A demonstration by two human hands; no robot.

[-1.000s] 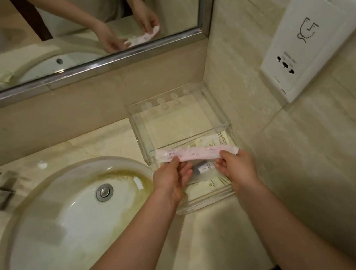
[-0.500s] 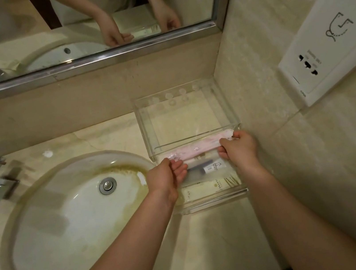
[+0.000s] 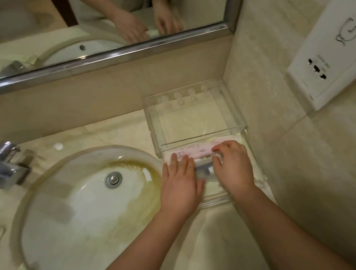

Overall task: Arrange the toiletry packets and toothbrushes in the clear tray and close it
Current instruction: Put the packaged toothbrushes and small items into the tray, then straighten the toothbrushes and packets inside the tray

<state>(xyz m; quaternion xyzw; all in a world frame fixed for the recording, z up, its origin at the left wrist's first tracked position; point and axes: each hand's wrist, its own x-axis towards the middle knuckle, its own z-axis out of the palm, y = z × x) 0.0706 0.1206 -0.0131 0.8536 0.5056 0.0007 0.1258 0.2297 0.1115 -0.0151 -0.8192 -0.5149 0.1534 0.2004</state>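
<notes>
Right now we have both hands down in the clear tray (image 3: 256, 162), which sits on the counter (image 3: 226, 239) in the corner beside the sink (image 3: 86, 210). Our left hand (image 3: 180, 185) lies flat, fingers spread, with the fingertips resting on the near end of the pink toothbrush packet (image 3: 194, 151). Our right hand (image 3: 233, 168) is curled over the other end, fingers bent down onto the wrapper; we cannot tell whether the thumb pinches it from below. The packet lies crosswise along the far wall of the tray, over paler packets (image 3: 211, 186) and a small dark tube (image 3: 203, 170) between our hands.

To do this well, we judge it best to press the packet level with both sets of fingertips, so it settles flat and parallel to the wall instead of riding up on the tube. Nothing should stand above the rim, or the cover will not seat.

Beyond our fingers the clear lid (image 3: 194, 113) lies open against the back wall, under the mirror (image 3: 84, 21). We should lift our hands straight out before reaching for it, so as not to drag the wrapper askew.
</notes>
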